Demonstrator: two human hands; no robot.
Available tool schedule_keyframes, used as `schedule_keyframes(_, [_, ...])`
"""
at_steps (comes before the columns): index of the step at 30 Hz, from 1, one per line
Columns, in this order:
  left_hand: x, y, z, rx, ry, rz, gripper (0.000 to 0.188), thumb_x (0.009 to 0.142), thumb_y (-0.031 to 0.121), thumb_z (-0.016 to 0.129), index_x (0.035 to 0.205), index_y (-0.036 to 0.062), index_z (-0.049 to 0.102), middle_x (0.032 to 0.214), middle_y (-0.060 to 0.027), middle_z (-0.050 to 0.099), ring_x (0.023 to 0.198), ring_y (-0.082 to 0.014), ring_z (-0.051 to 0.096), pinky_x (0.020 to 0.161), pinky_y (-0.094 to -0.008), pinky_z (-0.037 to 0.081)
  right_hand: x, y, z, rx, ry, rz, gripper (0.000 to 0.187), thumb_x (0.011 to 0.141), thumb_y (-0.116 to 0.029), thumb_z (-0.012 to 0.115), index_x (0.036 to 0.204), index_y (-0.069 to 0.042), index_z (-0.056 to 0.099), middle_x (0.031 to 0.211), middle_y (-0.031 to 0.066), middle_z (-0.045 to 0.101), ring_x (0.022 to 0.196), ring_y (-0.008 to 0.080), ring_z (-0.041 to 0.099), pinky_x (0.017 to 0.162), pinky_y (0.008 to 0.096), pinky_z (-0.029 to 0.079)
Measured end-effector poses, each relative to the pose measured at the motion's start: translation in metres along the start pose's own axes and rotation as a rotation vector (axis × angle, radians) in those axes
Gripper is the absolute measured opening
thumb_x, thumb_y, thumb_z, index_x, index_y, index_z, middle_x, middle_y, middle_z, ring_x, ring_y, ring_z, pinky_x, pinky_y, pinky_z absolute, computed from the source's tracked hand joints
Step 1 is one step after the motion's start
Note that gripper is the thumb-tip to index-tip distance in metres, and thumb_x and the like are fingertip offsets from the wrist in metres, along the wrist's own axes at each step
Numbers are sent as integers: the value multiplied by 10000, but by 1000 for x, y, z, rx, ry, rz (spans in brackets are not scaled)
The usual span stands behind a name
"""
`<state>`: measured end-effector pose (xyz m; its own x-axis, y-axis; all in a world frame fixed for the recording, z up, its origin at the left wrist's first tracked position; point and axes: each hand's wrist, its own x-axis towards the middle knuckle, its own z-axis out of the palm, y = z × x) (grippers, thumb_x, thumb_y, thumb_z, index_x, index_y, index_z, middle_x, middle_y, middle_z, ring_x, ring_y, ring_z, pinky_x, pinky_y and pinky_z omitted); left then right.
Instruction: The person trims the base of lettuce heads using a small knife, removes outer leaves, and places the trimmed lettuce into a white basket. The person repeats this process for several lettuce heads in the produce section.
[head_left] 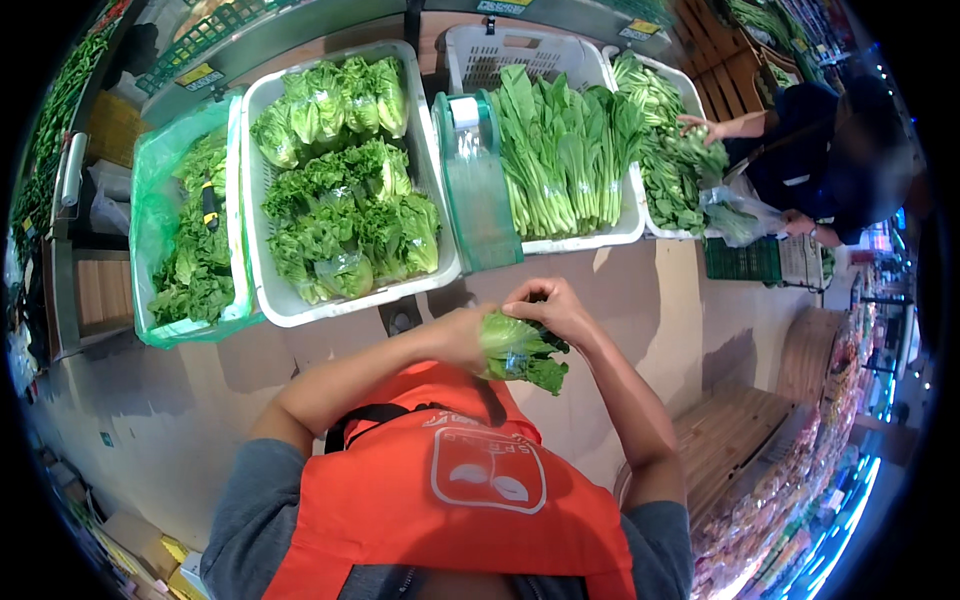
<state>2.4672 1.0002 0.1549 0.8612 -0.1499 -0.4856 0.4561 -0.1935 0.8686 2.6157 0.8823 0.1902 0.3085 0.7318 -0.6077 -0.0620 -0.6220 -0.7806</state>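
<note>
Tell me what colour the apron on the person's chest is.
Orange-red apron with a pale emblem, clearest in the head view.

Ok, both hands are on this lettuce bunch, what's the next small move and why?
Probably set the lettuce bunch into the white crate of lettuce ahead. Both the left hand and right hand hold it at chest height, and that crate holds matching wrapped heads.

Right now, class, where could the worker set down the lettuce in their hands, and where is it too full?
The lettuce bundle, held by the left hand and right hand, has bare floor just ahead, below the stalk-greens crate. More floor lies left, under the green-bag bin. The lettuce crate is packed full.
</note>
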Motion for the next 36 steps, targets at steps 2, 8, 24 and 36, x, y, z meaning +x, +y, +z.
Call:
schedule_keyframes(2, [-6,5,11,-32,50,2,693,514,141,753,1112,54,414,953,-139,577,899,-260,571,783,-342,447,-7,9,2,59,19,-13,140,682,-148,709,721,-38,633,640,2,577,573,62,505,523,215,403])
schedule_keyframes(8, [-10,3,48,-43,70,39,680,543,137,738,1123,47,395,921,-158,576,872,-283,575,757,-350,448,-25,38,-1,89,-38,94,130,673,-135,715,674,-66,604,628,-3,570,550,59,500,506,203,395])
schedule_keyframes(24, [-7,-1,131,-358,183,73,919,645,207,755,1331,121,150,1168,-155,431,1052,-213,463,855,-320,424,-30,106,-17,368,-357,510,164,687,-123,669,801,-26,603,751,86,612,644,168,600,587,279,497])
schedule_keyframes(36, [6,-25,156,-451,108,201,652,702,164,715,1263,106,388,1156,-68,497,1072,-155,463,907,-289,388,7,152,-45,210,-577,692,269,706,-205,647,949,-96,604,914,32,612,752,131,590,595,256,477])
